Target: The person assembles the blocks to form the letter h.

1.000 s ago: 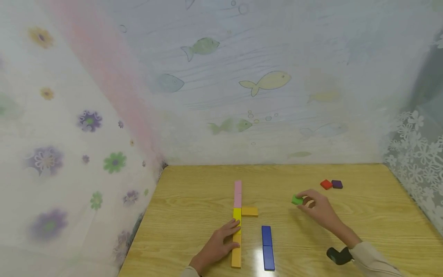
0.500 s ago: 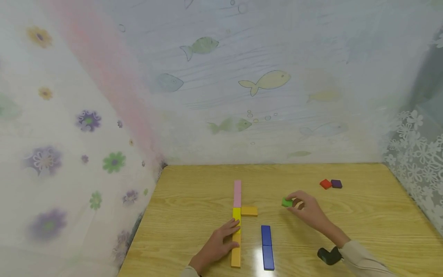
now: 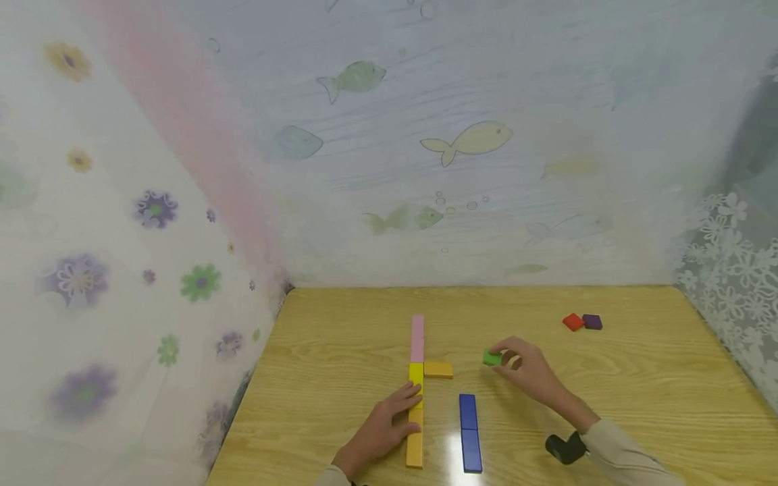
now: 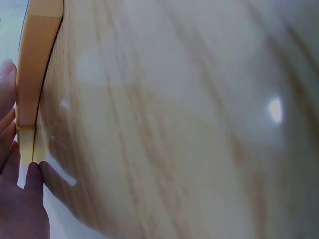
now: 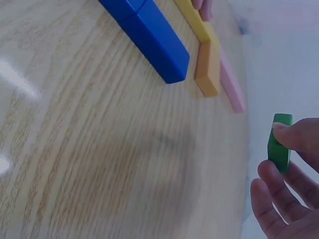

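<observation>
My right hand (image 3: 531, 370) pinches a small green block (image 5: 280, 144) between thumb and fingers, above the table to the right of the other blocks. My left hand (image 3: 384, 422) rests with extended fingers on a column of blocks laid end to end. In that column a pink pair (image 3: 417, 339) is farthest, then a yellow stretch (image 3: 416, 372), partly under my fingers, then an orange block (image 3: 415, 451) nearest. Another orange block (image 3: 438, 370) juts out rightward from the yellow part. Two blue blocks (image 3: 469, 432) lie end to end between my hands.
A red block (image 3: 573, 322) and a dark purple block (image 3: 592, 322) lie at the back right of the wood-grain table (image 3: 644, 378). Behind the table stands a wall (image 3: 389, 263) with painted fish. A flowered wall (image 3: 182, 378) borders the left side.
My right hand has moved left with the green block, coming nearer the jutting orange block. The left hand has stayed on the column.
</observation>
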Tool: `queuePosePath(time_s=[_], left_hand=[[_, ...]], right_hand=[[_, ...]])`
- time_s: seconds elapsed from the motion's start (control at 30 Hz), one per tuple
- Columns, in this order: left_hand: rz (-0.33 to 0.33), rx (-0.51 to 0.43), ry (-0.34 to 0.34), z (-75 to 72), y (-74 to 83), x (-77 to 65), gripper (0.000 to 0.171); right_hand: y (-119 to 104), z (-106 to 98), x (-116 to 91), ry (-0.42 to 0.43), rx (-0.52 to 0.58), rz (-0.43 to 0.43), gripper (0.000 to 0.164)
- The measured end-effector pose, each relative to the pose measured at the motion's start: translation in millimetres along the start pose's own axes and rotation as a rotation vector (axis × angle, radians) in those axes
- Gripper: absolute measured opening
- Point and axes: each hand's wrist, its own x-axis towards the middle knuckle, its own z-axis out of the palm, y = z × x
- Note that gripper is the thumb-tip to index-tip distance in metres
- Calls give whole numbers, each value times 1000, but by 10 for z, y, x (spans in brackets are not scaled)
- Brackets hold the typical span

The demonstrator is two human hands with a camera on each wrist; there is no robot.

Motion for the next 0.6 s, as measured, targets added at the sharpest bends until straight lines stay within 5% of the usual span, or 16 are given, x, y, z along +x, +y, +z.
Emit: queuePosePath(time_s=[0.6], left_hand=[[-14,-10,7,3,8,-11,53]], right_hand=[[67,247,25,-67,77,49,23]])
